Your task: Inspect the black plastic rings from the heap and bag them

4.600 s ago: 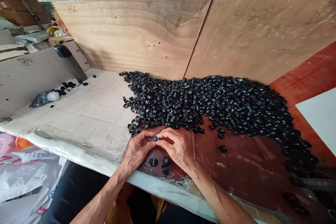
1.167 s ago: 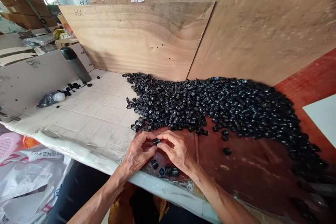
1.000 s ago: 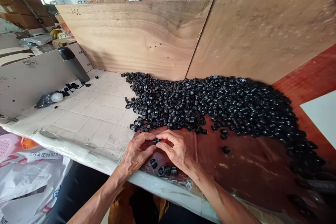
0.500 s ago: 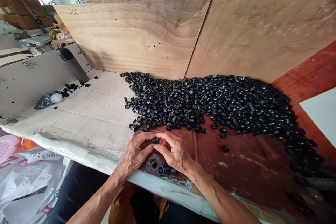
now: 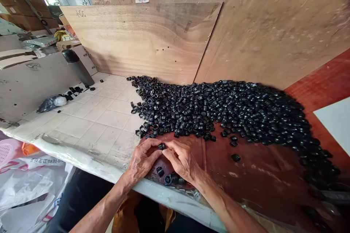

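The left hand point(image 5: 142, 159) and right hand point(image 5: 182, 159) are both pinched on one small black part point(image 5: 161, 146), fingers bent. It is over the red-brown bit of the counter point(image 5: 229, 178), near the big black pile point(image 5: 218, 107). A few loose black pieces point(image 5: 167, 179) lie close by.

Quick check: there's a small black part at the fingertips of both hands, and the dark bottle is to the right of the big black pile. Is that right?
Not quite: the dark bottle is to the left of the big black pile, as the head view shows. The small black part is at the fingertips of the left hand and right hand.
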`<state>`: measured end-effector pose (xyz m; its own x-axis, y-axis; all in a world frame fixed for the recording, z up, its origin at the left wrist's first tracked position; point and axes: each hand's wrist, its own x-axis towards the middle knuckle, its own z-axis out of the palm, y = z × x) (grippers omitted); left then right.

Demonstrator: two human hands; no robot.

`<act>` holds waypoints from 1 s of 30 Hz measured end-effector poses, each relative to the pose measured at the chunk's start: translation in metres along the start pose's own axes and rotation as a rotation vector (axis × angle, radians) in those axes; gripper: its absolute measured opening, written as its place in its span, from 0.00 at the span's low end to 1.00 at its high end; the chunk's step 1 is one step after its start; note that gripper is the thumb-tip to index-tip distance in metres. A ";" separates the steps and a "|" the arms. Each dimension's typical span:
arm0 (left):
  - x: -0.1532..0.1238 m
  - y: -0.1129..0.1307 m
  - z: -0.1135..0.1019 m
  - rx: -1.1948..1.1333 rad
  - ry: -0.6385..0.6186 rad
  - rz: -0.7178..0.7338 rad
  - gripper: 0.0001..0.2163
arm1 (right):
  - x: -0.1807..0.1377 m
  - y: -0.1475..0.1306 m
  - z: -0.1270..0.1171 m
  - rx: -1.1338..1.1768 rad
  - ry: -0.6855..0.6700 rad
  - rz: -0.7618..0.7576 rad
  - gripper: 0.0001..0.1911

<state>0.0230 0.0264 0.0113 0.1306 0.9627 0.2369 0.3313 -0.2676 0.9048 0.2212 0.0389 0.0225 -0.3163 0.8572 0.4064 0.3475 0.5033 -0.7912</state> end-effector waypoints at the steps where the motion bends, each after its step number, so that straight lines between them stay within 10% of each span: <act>1: 0.000 0.000 0.000 0.000 0.002 -0.016 0.09 | 0.000 -0.001 -0.001 -0.015 -0.025 0.001 0.17; 23: 0.002 0.001 0.001 0.063 -0.001 0.057 0.08 | 0.003 -0.002 0.002 0.112 -0.009 0.170 0.02; 30: 0.002 0.012 0.000 0.212 -0.140 0.096 0.04 | 0.001 0.004 -0.005 -0.075 -0.045 0.124 0.16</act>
<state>0.0277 0.0246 0.0225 0.2934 0.9218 0.2533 0.4974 -0.3735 0.7830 0.2269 0.0426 0.0223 -0.3052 0.9086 0.2851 0.4506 0.4016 -0.7973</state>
